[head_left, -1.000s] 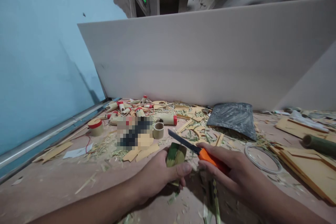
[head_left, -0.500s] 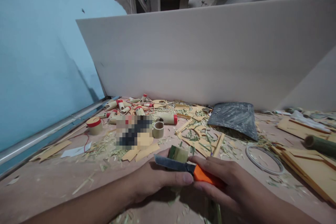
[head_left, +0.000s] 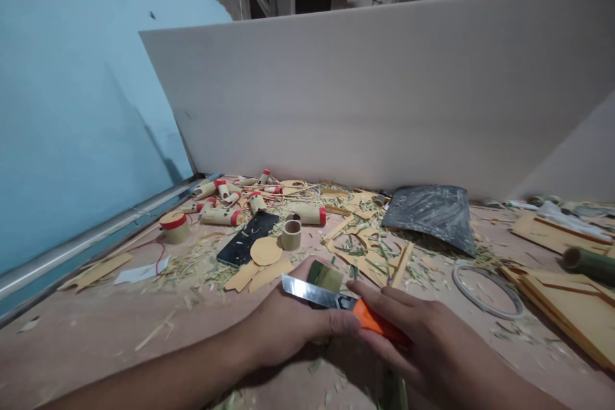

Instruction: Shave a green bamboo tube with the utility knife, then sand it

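My right hand [head_left: 408,333] is closed around the orange handle of a utility knife [head_left: 382,320]. Its bare blade points left, across a short piece of green bamboo [head_left: 325,277]. My left hand [head_left: 298,320] grips that bamboo from the left, with the thumb lying along the knife near the handle's front end. Much of the bamboo is hidden behind the blade and my fingers. A cut bamboo ring [head_left: 291,237] stands just beyond my hands, beside a round yellow disc [head_left: 266,251].
Several red-ended bamboo tubes [head_left: 221,216] lie at the back left by a black phone [head_left: 247,240]. Shavings cover much of the table [head_left: 96,346]. A grey sheet [head_left: 430,214], a roll of tape [head_left: 487,291] and yellow boards [head_left: 571,307] are to the right. A white panel [head_left: 360,102] stands behind.
The knife blade has tilted and now catches the light. The bamboo piece has turned slightly, showing more green face. Both hands stay in nearly the same place.
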Demonstrator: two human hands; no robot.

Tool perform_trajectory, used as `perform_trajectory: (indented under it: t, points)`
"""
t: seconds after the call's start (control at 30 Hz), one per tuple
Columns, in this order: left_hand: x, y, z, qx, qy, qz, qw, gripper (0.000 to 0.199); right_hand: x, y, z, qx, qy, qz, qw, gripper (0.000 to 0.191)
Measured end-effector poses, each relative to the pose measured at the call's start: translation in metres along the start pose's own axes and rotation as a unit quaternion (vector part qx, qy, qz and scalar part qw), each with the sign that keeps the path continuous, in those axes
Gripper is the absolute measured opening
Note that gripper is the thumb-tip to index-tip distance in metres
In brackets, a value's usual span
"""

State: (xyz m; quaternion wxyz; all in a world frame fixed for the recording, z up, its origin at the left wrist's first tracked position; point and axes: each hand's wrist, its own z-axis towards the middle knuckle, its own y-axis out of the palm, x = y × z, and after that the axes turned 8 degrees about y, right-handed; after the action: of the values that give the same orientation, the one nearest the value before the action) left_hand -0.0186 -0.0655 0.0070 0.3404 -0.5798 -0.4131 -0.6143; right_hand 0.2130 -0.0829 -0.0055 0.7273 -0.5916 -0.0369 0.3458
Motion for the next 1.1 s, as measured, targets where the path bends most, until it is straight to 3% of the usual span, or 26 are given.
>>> perform_trajectory:
  t: [0.17, 0.43, 0.77, 0.87, 0.97, 1.03, 1.1]
  points:
    - [-0.006, 0.003, 0.005, 0.043, -0.041, 0.100, 0.993, 0.061, 0.001, 0.012, -0.001, 0.098, 0.012, -0.091, 0.991, 0.048]
    - [-0.006, 0.000, 0.007, 0.019, -0.005, 0.046, 0.999, 0.058, 0.014, -0.009, 0.008, 0.153, 0.074, -0.037, 0.985, 0.048]
    - [-0.002, 0.001, 0.002, 0.018, -0.021, 0.077, 0.997, 0.076, 0.008, -0.015, 0.004, 0.041, 0.022, 0.022, 0.999, 0.044]
    - [0.000, 0.003, 0.000, -0.016, 0.015, 0.035, 0.999, 0.066, 0.005, -0.015, 0.004, -0.004, 0.014, 0.022, 1.000, 0.046]
    - [0.000, 0.007, -0.002, -0.006, 0.014, -0.006, 1.000, 0.056, 0.001, -0.012, 0.003, -0.039, -0.012, 0.025, 0.999, 0.046]
    - [0.000, 0.008, -0.002, 0.009, 0.005, -0.012, 1.000, 0.055, -0.001, -0.006, 0.002, -0.032, -0.015, 0.012, 0.999, 0.047]
    - [-0.001, 0.010, -0.001, 0.023, 0.004, 0.025, 0.999, 0.054, -0.001, 0.004, 0.000, 0.013, -0.006, -0.018, 1.000, 0.049]
